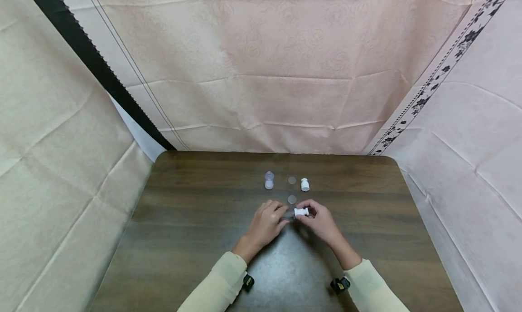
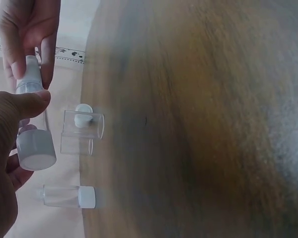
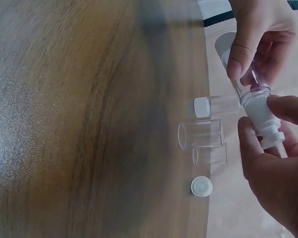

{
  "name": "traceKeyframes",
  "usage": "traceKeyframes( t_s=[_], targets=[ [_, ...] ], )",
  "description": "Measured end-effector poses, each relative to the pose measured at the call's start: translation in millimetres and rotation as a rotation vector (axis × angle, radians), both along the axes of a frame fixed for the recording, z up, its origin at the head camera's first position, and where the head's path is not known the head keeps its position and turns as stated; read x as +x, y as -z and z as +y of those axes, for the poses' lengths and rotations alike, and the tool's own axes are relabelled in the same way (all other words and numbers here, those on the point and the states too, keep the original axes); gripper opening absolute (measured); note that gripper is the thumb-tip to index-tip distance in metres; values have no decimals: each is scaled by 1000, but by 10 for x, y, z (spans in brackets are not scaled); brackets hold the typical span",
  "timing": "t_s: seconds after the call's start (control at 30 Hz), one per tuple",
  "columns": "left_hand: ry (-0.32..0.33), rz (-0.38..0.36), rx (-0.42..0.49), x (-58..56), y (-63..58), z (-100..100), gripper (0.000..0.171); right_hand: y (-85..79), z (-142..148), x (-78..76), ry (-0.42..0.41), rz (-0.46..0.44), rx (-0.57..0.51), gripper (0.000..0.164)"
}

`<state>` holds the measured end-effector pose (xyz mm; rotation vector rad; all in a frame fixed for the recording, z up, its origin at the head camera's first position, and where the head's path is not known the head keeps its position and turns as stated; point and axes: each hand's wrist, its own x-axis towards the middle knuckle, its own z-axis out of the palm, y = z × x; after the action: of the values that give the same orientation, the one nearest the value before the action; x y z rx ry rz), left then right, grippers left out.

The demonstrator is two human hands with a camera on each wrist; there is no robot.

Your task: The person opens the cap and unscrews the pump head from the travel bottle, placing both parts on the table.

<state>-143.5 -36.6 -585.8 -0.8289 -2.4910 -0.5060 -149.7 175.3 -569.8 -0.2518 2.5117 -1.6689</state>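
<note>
My left hand [image 1: 267,223] grips a clear bottle [image 2: 38,119] with a white base [image 2: 37,148], held tilted above the table. My right hand [image 1: 320,219] pinches a white pump top [image 3: 260,111] between thumb and fingers. The pump top lines up with the bottle's mouth, its clear collar [image 3: 256,94] right at the bottle's end. Both hands meet in front of the other pieces. Part of the bottle is hidden behind the left hand's fingers.
Beyond the hands stand a second clear bottle with a white base [image 1: 268,180], two clear caps, one farther back [image 1: 292,180] and one nearer [image 1: 292,199], and another white pump top [image 1: 305,184]. The brown wooden table [image 1: 183,221] meets hanging cloth [image 1: 261,99] at its far edge.
</note>
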Motion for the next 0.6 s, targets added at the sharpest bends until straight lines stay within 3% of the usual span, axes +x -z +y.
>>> traceKeyframes(
  t_s=[0.3,0.4,0.6],
  targets=[
    [5,-2,49,4,34,1,39,44,-5,25,-16,3,-188,38],
    [-4,19,24,5,33,-2,38,36,-8,24,31,-5,-161,37],
    [-6,91,-38,4,23,-5,37,27,-18,11,107,-78,-5,27]
  ],
)
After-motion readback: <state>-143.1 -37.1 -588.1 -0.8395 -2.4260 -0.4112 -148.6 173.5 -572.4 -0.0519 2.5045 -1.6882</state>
